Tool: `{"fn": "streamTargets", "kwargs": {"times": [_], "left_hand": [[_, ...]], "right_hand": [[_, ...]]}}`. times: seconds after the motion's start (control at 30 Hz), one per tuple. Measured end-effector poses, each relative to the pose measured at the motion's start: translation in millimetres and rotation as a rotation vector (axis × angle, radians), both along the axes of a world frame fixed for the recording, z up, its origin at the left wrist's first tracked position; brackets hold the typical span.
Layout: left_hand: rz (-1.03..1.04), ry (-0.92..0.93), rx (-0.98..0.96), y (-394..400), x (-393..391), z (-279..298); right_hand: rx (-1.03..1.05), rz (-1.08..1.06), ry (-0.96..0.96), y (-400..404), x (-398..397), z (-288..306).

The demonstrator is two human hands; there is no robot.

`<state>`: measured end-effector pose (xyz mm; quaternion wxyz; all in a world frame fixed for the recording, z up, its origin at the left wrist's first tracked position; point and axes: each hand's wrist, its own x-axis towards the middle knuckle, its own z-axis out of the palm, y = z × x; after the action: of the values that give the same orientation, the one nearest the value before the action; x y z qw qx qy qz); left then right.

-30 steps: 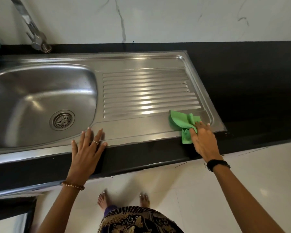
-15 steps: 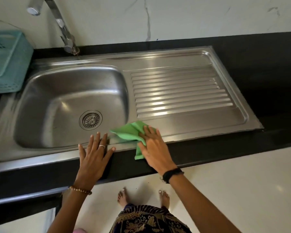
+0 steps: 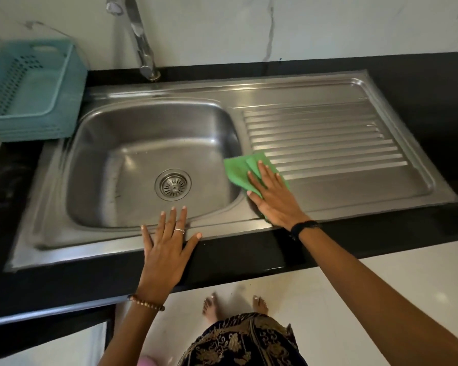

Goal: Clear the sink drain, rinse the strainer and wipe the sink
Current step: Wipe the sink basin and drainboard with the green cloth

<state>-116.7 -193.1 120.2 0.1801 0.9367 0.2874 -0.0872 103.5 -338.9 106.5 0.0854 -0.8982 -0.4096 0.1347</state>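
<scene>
Wiping stage: right hand [image 3: 274, 200] flat, pressing green cloth [image 3: 239, 171] on sink [image 3: 328, 191]; left hand [image 3: 167, 249] splayed, empty, braced on rim. Strainer [image 3: 173, 184] seated, drain looks clear; basin prob. left.

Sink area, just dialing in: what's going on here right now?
A person is wiping the steel sink. The right hand presses a green cloth flat on the strip between basin and ribbed drainboard. The left hand rests open on the front rim. The strainer sits in the drain.
</scene>
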Motion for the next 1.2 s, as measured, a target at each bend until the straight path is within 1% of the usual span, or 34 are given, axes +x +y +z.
{"fn": "streamTargets", "kwargs": {"times": [0.07, 0.17, 0.33, 0.5, 0.6, 0.67, 0.73, 0.8, 0.9, 0.97, 1.1, 1.2], "left_hand": [[0.003, 0.011, 0.010, 7.6, -5.7, -0.2], [0.039, -0.032, -0.023, 11.4, -7.8, -2.7], [0.079, -0.166, -0.035, 10.2, -7.2, -3.8], [0.200, -0.328, -0.089, 26.6, -16.1, 2.5], [0.258, -0.326, -0.096, 42.0, -21.4, 7.8], [0.255, -0.267, -0.081, 52.3, -23.3, 9.0], [0.190, -0.154, -0.025, 60.6, -25.0, 7.1], [0.167, -0.103, -0.011, 66.9, -26.4, 5.2], [0.219, -0.129, -0.048, 68.1, -28.0, 6.8], [0.280, -0.193, -0.066, 66.9, -31.0, 9.3], [0.348, -0.261, -0.078, 74.6, -52.6, 11.3], [0.372, -0.260, -0.099, 89.4, -69.2, 11.5]], "right_hand": [[0.013, 0.115, 0.024, -3.6, -12.2, 1.3], [-0.009, 0.245, 0.037, -12.4, -21.1, 6.5], [-0.111, 0.420, -0.007, -3.9, -34.3, 13.0], [-0.100, 0.536, 0.025, 37.7, -60.7, 6.9], [-0.070, 0.600, 0.067, 57.2, -71.6, 5.1], [-0.045, 0.640, 0.122, 56.4, -68.4, 6.7], [-0.014, 0.667, 0.208, 43.7, -56.9, 11.5], [0.006, 0.663, 0.258, 22.8, -39.3, 16.8], [-0.038, 0.636, 0.293, -10.5, -11.4, 24.4], [-0.054, 0.618, 0.321, -19.8, -1.6, 27.7], [-0.052, 0.569, 0.381, 1.1, -8.8, 29.3], [-0.053, 0.628, 0.368, 32.3, -32.1, 26.1]]}}
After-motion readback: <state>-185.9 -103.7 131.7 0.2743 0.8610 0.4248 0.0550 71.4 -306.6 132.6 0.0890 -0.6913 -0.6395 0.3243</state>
